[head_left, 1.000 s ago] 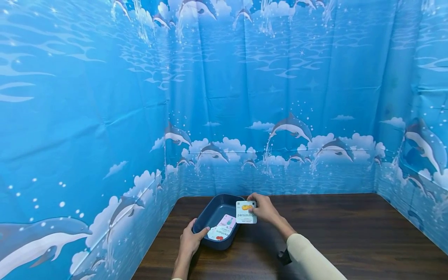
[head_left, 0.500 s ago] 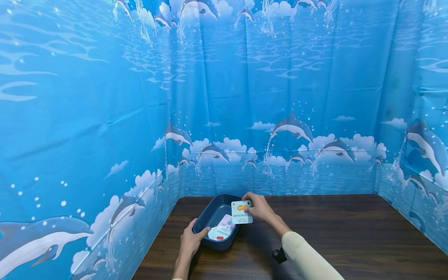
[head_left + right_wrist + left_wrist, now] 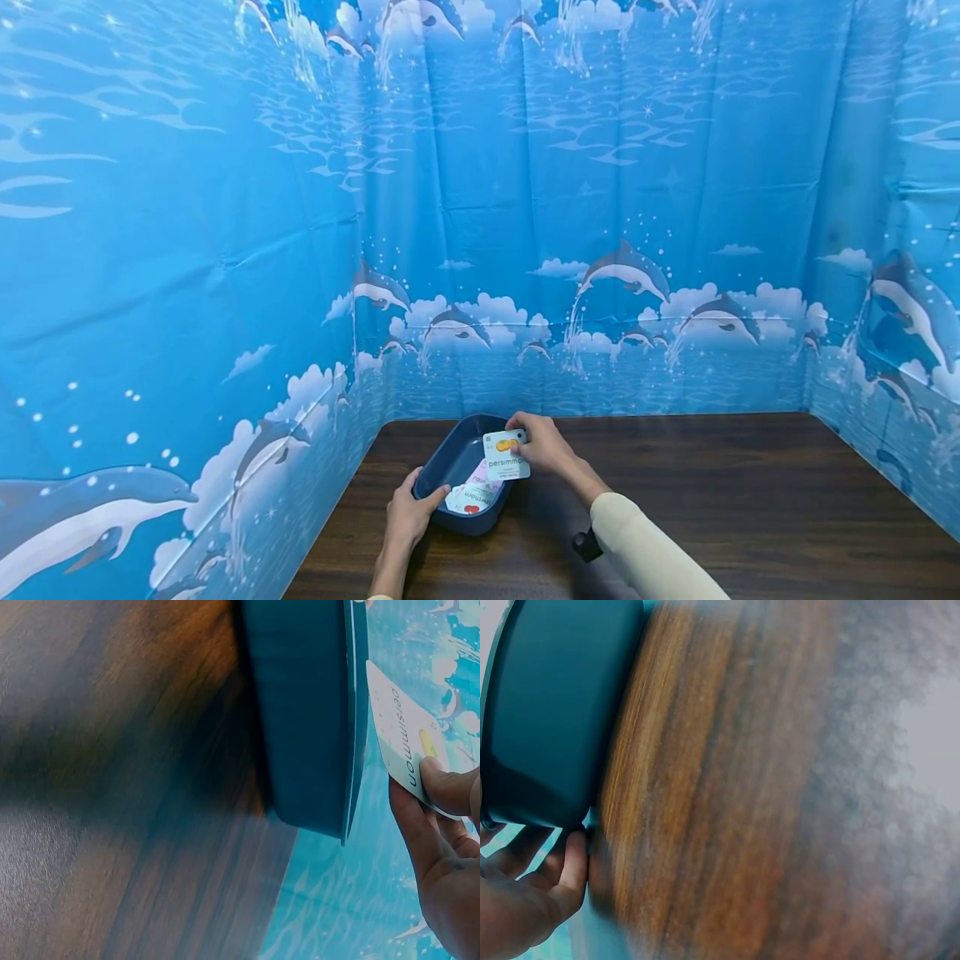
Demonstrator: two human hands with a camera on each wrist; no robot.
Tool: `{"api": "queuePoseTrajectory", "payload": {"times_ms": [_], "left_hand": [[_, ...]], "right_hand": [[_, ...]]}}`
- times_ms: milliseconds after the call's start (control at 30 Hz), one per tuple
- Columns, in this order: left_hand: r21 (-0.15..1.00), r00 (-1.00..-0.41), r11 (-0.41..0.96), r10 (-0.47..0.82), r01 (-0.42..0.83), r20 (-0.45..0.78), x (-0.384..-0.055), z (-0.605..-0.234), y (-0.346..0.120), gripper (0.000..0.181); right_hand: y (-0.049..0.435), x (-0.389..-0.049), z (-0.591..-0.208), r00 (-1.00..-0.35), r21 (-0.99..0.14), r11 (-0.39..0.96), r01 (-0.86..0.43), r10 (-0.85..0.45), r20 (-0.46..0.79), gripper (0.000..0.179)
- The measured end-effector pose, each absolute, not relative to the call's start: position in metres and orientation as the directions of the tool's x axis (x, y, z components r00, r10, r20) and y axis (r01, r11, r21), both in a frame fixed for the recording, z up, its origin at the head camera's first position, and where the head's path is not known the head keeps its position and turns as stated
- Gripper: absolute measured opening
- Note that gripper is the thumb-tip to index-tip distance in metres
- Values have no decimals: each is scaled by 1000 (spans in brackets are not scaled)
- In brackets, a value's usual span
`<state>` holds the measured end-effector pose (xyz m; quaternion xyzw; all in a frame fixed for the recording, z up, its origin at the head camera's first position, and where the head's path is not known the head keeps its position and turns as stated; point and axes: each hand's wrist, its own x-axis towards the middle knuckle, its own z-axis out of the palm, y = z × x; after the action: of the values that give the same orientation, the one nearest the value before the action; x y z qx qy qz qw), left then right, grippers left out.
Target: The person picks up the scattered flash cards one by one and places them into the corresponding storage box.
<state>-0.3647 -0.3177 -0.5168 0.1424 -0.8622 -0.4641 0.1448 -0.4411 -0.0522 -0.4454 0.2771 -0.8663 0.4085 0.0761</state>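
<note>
A dark blue rectangular container [image 3: 452, 473] with rounded corners stands on the table, seen in the head view. My left hand [image 3: 406, 517] holds its near left side, thumb over the rim and fingers along the outer wall; the left wrist view shows those fingers against the wall [image 3: 555, 712]. In my right hand [image 3: 546, 446] a white card [image 3: 507, 467] printed "persimmon" is pinched between thumb and fingers, above the container's right rim. Inside lie a card with red fruit [image 3: 468, 500] and a partly covered pink card [image 3: 482, 475].
The container stands near the left edge of a dark wood table [image 3: 712, 500]. Blue dolphin-print curtains [image 3: 600, 208] hang behind the table and at both sides. A black object [image 3: 587, 546] sits at the right forearm.
My right hand has moved left with the persimmon card, from beside the container to over its right rim, covering more of the pink card. The left hand stays in place.
</note>
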Motion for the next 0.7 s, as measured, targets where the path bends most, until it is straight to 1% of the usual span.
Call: {"api": "queuePoseTrajectory", "payload": {"times_ms": [167,700], "left_hand": [[838,-915,532,-387,-120,115,-364,-517,-316,80],[842,-912,523,-397,-133,102,-366,-519,-318,79]], "right_hand": [[-57,-440,-447,-829,-641,533,-553,-432,356,27],[-76,-436,-447,-831,-627,553,-548,-444,335,28]]}}
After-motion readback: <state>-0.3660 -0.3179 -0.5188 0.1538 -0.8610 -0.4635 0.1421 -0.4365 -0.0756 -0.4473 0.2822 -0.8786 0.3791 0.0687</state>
